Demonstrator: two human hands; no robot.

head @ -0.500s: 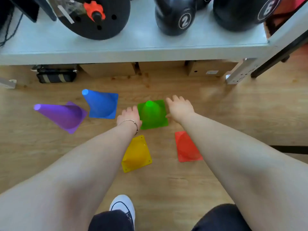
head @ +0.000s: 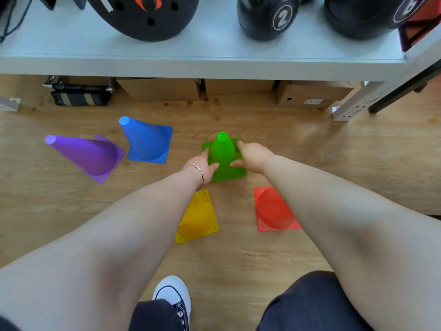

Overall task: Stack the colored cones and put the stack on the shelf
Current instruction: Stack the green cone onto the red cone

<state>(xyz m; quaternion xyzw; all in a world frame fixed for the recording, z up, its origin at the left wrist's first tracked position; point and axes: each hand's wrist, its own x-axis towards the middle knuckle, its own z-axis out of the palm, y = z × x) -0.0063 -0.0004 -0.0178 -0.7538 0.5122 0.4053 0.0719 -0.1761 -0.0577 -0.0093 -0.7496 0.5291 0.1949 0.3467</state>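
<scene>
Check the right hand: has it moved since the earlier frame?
Yes. The right hand has closed in leftward onto the green cone, judged against that cone's base on the floor; the left hand grips its other side.

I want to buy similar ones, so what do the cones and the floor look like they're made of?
Cones, such as the green cone: likely glossy, slightly translucent plastic, with thin moulded bases. Floor: wood or wood-look laminate, with printed-looking grain and a soft sheen.
</scene>
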